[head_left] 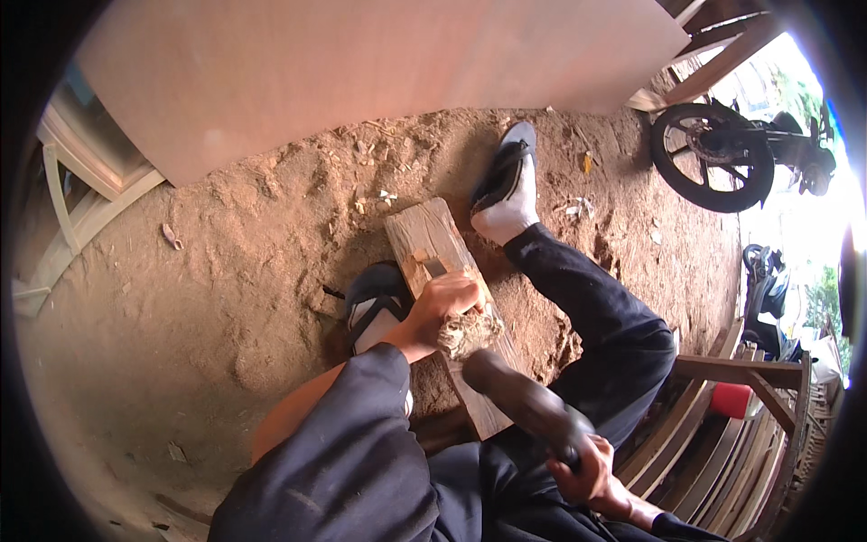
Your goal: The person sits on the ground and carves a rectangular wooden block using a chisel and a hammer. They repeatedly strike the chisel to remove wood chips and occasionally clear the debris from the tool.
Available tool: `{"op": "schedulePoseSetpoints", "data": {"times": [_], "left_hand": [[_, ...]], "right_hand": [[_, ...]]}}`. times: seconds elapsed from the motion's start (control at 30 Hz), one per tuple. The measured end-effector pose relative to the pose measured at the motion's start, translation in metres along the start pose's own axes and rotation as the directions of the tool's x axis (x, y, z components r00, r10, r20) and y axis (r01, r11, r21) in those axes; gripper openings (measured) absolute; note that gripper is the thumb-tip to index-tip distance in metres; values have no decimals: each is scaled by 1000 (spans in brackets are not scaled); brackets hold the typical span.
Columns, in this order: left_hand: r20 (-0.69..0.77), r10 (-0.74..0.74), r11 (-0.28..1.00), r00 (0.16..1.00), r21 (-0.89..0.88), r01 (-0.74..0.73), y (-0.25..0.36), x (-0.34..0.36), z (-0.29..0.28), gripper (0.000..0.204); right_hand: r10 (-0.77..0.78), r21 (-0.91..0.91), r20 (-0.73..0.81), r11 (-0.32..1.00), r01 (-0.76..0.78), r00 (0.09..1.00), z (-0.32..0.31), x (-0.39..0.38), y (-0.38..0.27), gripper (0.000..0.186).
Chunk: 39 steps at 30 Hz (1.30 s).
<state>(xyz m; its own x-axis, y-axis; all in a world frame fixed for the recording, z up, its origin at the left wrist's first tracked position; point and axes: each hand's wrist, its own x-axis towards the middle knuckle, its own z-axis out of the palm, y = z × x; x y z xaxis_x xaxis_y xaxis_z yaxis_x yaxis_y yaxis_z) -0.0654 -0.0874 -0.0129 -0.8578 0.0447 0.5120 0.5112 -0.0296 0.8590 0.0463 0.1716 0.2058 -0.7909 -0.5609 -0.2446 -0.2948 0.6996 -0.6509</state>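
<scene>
My left hand (435, 312) is closed round a chisel, whose frayed, splintered handle top (470, 334) shows beside my fingers. The blade (435, 267) is over a weathered wooden plank (414, 226) lying lengthwise between my feet, with a small pale chip or notch by it; whether the blade touches is unclear. At the lower right, my right hand (585, 471) grips a dark, heavy wooden mallet (524, 402), its head end close below the chisel's handle top. My legs in dark trousers (596, 316) are spread either side of the plank.
A large plywood panel (361, 54) spans the top, with wooden frames (99, 154) at left. Sandy, sawdust-strewn ground (271, 244) surrounds the plank. A motorbike (722, 154) and a second one (768, 303) stand at right, near stacked wooden boards (695, 452) and a red object (731, 399).
</scene>
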Motion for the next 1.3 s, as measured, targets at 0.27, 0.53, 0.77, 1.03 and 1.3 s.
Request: {"op": "schedulePoseSetpoints", "data": {"times": [0.27,0.53,0.77,1.03,1.3], "left_hand": [[87,71,997,994,-3,-71,0,3,-3,26],[14,11,1000,1000,14,-11,3,8,3,24],[-25,11,999,1000,48,-10,-3,4,2,23],[33,67,996,997,58,-68,-3,2,-5,23],[33,47,999,998,11,-47,-1,10,-4,23]], "right_hand": [[294,-35,12,955,-294,956,8,12,10,23],[135,10,-29,991,-135,990,29,-27,57,9],[-22,-25,-154,1000,18,988,13,2,18,18],[197,2,-53,980,-198,979,12,18,6,16],[326,-73,-42,942,-328,944,22,22,14,18]]}}
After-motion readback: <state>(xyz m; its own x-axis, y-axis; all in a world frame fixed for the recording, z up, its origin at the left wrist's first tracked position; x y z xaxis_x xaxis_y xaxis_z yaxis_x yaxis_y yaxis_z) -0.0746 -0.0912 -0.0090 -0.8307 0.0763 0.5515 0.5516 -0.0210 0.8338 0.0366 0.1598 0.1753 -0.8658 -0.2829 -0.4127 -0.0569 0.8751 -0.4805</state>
